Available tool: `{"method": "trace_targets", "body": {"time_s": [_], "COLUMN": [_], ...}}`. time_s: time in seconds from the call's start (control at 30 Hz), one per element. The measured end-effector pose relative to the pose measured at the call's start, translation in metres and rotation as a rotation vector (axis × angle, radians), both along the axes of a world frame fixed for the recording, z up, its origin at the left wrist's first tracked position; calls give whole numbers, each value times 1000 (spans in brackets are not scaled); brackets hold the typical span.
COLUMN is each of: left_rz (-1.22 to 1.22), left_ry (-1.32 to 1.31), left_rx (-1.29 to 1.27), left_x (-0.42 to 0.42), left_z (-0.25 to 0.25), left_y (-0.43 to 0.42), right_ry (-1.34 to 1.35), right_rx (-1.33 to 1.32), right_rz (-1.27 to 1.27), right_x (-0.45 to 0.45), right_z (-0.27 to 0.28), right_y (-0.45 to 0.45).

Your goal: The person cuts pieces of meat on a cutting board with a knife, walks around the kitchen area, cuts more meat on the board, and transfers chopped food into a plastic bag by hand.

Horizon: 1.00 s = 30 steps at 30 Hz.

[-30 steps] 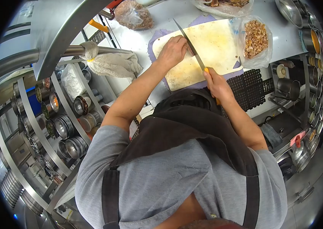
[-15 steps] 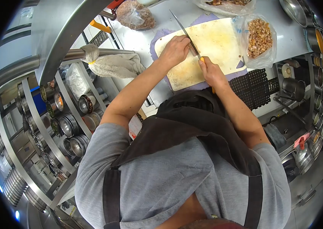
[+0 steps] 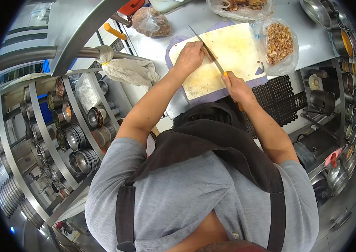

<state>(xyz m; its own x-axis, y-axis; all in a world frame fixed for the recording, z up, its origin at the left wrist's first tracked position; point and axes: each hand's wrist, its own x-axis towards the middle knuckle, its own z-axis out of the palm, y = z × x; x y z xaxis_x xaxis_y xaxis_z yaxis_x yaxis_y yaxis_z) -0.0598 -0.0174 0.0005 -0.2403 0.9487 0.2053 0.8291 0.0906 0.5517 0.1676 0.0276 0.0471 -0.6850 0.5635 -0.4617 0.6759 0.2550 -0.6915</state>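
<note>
My right hand [image 3: 237,87] grips the yellow handle of a long kitchen knife [image 3: 215,61], its blade pointing away and to the left across the white cutting board [image 3: 232,46]. On the board's left side, my left hand [image 3: 189,56] has its fingers curled close against the blade. They press on a small brownish piece of food, mostly hidden under them. A small orange-brown bit [image 3: 216,57] lies just right of the blade. Beneath the board is a purple cloth [image 3: 173,42].
Right of the board stands an open plastic bag of chopped brownish pieces [image 3: 279,42]. A tied bag [image 3: 150,22] is at the back left, another bag with larger brown pieces [image 3: 245,5] at the back. A towel [image 3: 129,71] hangs from a rail on the left.
The view has shifted slightly. The knife's handle end has lowered a little toward me, and the left hand stays curled by the blade. An orange-brown bit now shows right of the blade.
</note>
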Motion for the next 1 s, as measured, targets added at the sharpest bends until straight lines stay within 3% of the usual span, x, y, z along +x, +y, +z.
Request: {"method": "trace_targets", "body": {"time_s": [0.23, 0.4, 0.57, 0.67, 1.0], "left_rz": [-90, -138, 23, 19, -22], "left_ry": [103, 139, 81, -29, -184], "left_rx": [-3, 152, -22, 134, -27], "left_x": [-9, -9, -11, -6, 13], "left_z": [-2, -13, -5, 9, 3], "left_y": [3, 1, 2, 1, -10], "right_ry": [-45, 74, 51, 45, -42], "right_rx": [-56, 90, 121, 106, 53], "right_rz": [-5, -16, -28, -16, 36], "right_x": [-3, -32, -40, -31, -2], "right_z": [9, -34, -28, -23, -6], "right_y": [-1, 6, 9, 7, 7]}}
